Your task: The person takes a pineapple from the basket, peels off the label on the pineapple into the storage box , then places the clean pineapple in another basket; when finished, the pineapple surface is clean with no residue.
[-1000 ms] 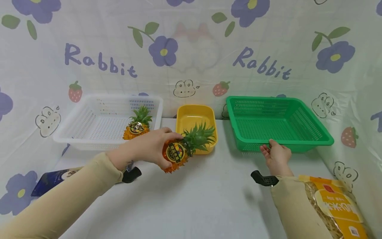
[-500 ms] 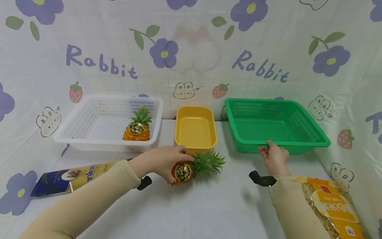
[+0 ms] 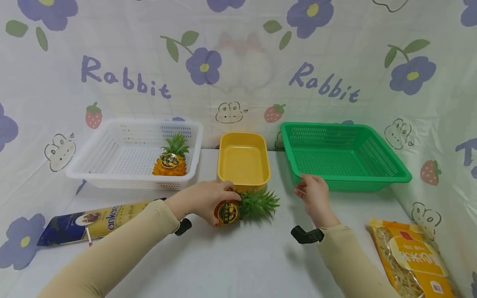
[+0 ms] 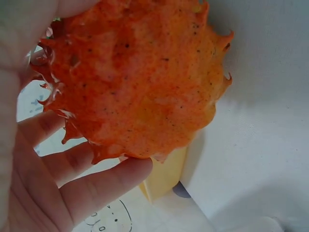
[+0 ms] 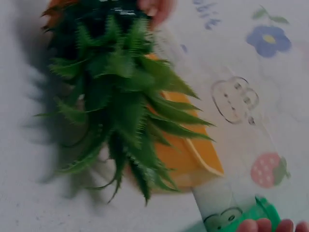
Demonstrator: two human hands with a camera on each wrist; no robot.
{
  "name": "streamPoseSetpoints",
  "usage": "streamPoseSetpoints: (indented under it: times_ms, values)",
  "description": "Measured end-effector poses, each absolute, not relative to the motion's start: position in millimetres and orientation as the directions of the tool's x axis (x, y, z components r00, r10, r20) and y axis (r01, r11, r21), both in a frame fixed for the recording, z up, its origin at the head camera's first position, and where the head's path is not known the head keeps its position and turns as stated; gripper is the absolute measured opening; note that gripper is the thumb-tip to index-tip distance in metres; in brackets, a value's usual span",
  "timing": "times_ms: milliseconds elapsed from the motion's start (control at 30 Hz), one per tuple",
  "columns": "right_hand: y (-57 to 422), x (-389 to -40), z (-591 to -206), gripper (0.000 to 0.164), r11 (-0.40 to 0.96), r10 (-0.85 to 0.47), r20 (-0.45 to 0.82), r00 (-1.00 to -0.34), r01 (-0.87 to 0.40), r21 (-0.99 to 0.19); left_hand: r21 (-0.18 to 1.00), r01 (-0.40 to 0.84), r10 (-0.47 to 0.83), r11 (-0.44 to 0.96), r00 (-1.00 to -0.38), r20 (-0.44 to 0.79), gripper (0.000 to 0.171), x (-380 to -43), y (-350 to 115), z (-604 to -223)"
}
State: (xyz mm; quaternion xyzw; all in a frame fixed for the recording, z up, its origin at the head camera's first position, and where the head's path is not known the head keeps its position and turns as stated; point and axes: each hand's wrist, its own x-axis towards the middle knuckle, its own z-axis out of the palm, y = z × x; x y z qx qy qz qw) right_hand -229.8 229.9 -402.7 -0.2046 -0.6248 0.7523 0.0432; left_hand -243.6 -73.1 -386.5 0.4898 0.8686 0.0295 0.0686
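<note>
A pineapple (image 3: 228, 212) with a round black label lies on its side on the table, its green crown (image 3: 258, 205) pointing right. My left hand (image 3: 208, 202) grips its body from above and behind, just in front of the yellow bin (image 3: 244, 165). In the left wrist view the spiky orange base (image 4: 140, 87) fills the middle, with several fingers curved round its side. My right hand (image 3: 314, 196) hovers by the front left corner of the green basket (image 3: 352, 181), fingers loosely bent, holding nothing. Its fingertips (image 5: 263, 225) barely show in the right wrist view.
A white basket (image 3: 126, 182) at the back left contains another pineapple (image 3: 170, 165). On the left lies a blue and gold pasta packet (image 3: 100, 219), partly behind my left sleeve. A yellow bag of noodles (image 3: 413, 256) lies at the right. Printed sheeting (image 3: 238, 62) stands behind everything.
My left hand has brought the pineapple down and slightly right, onto the table before the yellow bin. My right hand has left the green basket's front rim and moved left.
</note>
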Motion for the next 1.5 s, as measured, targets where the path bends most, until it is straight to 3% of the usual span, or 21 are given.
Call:
streamPoseSetpoints:
  times_ms: [133,233,400,567,700,1000,1233,1367,1500]
  values:
    - [209,-229,-409,0.015,0.12,0.206,-0.06,-0.977,0.086,-0.989,0.133,0.845,0.856,0.518,-0.511,-0.085,0.078,-246,-76,-389]
    - [199,-229,-414,0.025,0.341,0.028,0.041,-0.999,-0.029,-0.939,0.142,0.844,0.856,0.517,-0.51,-0.08,0.077,-248,-78,-391]
    - [189,-232,-424,0.048,0.525,-0.287,0.111,-0.952,-0.253,-0.813,0.138,0.853,0.864,0.503,-0.501,-0.053,0.076,-253,-81,-396]
    - [185,-233,-433,0.054,0.601,-0.413,0.117,-0.903,-0.367,-0.709,0.164,0.85,0.865,0.5,-0.501,-0.041,0.075,-257,-84,-401]
    - [184,-235,-437,0.045,0.625,-0.426,0.153,-0.891,-0.413,-0.662,0.23,0.822,0.847,0.52,-0.531,-0.016,0.073,-258,-88,-404]
    - [188,-236,-442,0.029,0.635,-0.42,0.189,-0.887,-0.437,-0.637,0.538,0.628,0.692,0.562,-0.714,0.111,0.077,-252,-105,-425]
    - [188,-235,-442,0.028,0.648,-0.405,0.19,-0.894,-0.427,-0.63,0.828,0.452,0.587,0.332,-0.786,0.194,0.074,-247,-107,-456]
    - [186,-235,-437,0.028,0.647,-0.38,0.213,-0.9,-0.424,-0.634,0.871,0.423,0.564,0.25,-0.794,0.224,0.071,-246,-107,-464]
    - [178,-231,-425,0.027,0.641,-0.33,0.329,-0.885,-0.466,-0.61,0.872,0.432,0.562,0.231,-0.791,0.243,0.069,-245,-108,-465]
